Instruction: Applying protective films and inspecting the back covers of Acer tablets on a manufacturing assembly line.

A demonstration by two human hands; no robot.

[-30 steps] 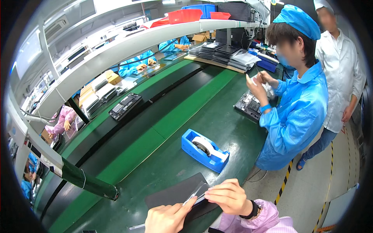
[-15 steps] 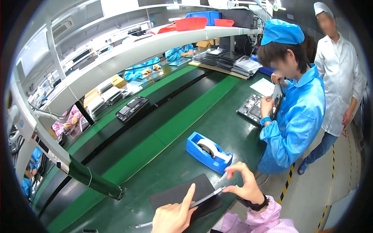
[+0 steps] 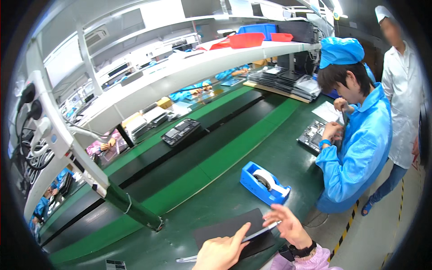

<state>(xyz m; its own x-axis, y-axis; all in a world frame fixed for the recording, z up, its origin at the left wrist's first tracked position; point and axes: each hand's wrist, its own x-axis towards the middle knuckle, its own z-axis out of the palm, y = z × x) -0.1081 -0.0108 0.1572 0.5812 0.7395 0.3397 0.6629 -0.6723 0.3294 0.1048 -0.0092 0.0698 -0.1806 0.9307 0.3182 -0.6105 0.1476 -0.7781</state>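
In my left hand (image 3: pixel 221 253) is a thin, flat panel with a silver edge (image 3: pixel 259 234), tilted nearly edge-on to me. The index finger stretches along it, and the other fingers are partly hidden. My right hand (image 3: pixel 290 228) is at the panel's right end, its fingers apart and slightly blurred; whether they touch the edge I cannot make out. Under the panel lies a dark grey mat (image 3: pixel 211 232) on the green table. Just beyond my right hand stands a blue tape dispenser (image 3: pixel 265 182) with a white roll.
On the belt (image 3: pixel 216 155) lies an opened laptop base (image 3: pixel 181 132). To the right, a co-worker in blue (image 3: pixel 360 148) handles another opened device (image 3: pixel 311 136). A green-wrapped post (image 3: pixel 137 209) rises at left. Stacked panels (image 3: pixel 288 83) stand at the back, below a white shelf (image 3: pixel 189 67).
My view has swung, so the scene sits further right and lower. My right hand's fingers have gone from a curved, pinch-like shape to spread. My left hand keeps hold of the panel.
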